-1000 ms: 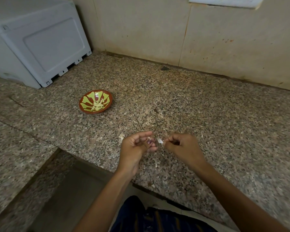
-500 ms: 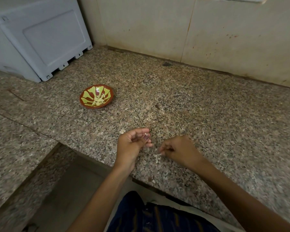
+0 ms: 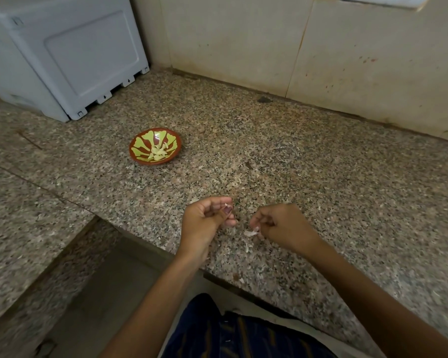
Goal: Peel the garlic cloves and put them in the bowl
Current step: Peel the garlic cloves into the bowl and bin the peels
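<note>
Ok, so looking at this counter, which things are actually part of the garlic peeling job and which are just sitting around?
Part of the job:
- garlic clove, pinched in the left hand
- strip of skin at the right hand
- bowl holding peeled cloves
- skin scraps on the countertop

Just lying about:
- grey plastic box
- dark spot by the wall

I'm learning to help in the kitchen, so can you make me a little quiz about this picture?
1. True or false: the bowl already has peeled garlic in it.
2. Which hand pinches a white scrap of peel? A) left hand B) right hand
3. Fill in: the bowl stands on the ___.

Key
1. True.
2. B.
3. Counter.
</note>
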